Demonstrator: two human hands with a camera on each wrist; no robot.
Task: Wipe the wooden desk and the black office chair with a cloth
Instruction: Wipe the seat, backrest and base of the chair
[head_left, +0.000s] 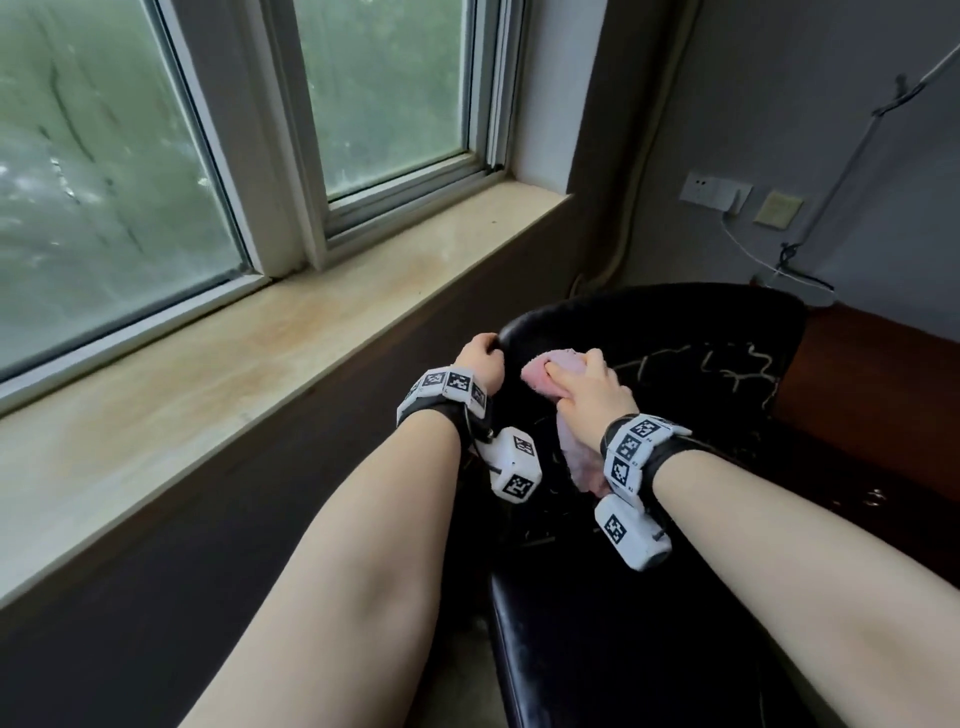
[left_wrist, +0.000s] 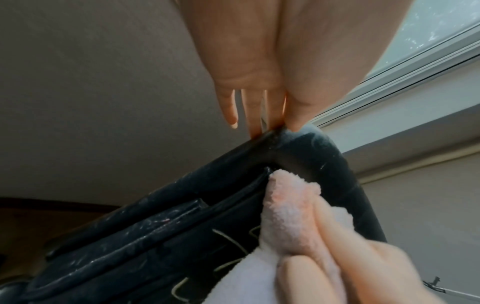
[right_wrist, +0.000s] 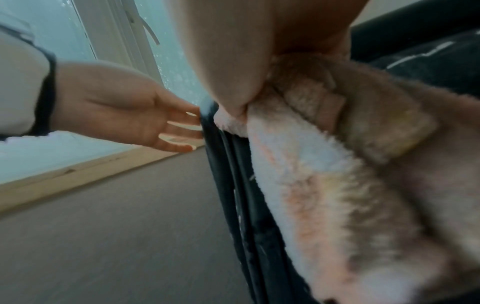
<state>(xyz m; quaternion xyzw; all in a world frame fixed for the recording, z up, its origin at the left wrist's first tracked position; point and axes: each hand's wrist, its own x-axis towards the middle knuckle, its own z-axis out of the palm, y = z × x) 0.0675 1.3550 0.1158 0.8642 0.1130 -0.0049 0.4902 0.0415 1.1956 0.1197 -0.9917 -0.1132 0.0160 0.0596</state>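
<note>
The office chair (head_left: 649, 338) is black leather, faintly glossy, cracked and scuffed with pale stitching. The cloth (head_left: 701, 366) is pink fluffy terry. The window sill (head_left: 311, 332) looks like polished, stained stone; the desk (head_left: 872, 374) is smooth reddish-brown wood.

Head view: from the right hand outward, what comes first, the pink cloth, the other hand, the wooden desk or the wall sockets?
1. pink cloth, under the right hand
2. left hand, left, gripping the chair's edge
3. wooden desk, right
4. wall sockets, far upper right

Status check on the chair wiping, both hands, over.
Left hand grips top edge of black chair. Right hand presses pink cloth on chair back. Nothing in the way.
</note>
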